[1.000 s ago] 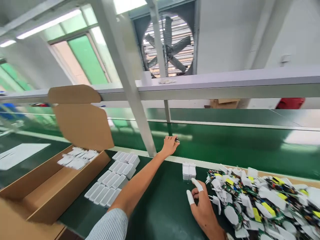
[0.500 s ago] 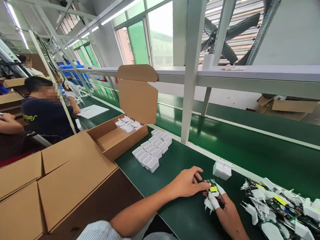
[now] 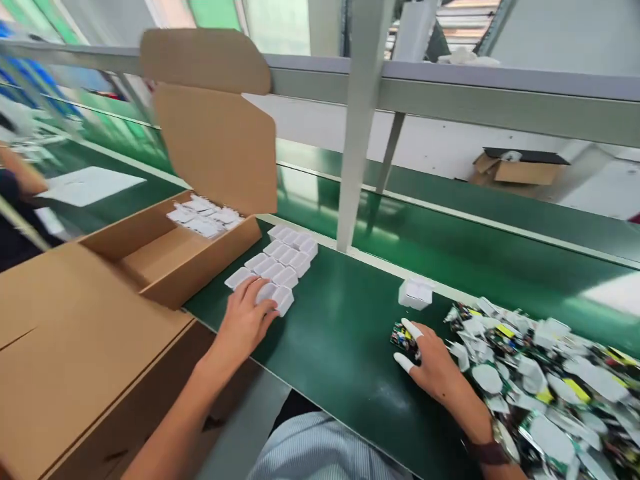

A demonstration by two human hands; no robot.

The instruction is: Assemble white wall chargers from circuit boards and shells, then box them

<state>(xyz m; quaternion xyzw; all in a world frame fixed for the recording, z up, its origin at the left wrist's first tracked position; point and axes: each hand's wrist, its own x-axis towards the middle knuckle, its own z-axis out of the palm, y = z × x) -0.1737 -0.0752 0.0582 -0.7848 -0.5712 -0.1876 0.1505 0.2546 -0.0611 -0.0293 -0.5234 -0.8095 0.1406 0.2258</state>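
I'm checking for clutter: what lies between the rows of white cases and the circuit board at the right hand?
Nothing but bare green tabletop lies between the white cases and the circuit board at the right hand, in the head view.

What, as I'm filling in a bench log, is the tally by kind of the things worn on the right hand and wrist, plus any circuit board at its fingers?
For the right hand:
White finger covers: 2
Wristwatch: 1
Circuit board: 1
Total: 4
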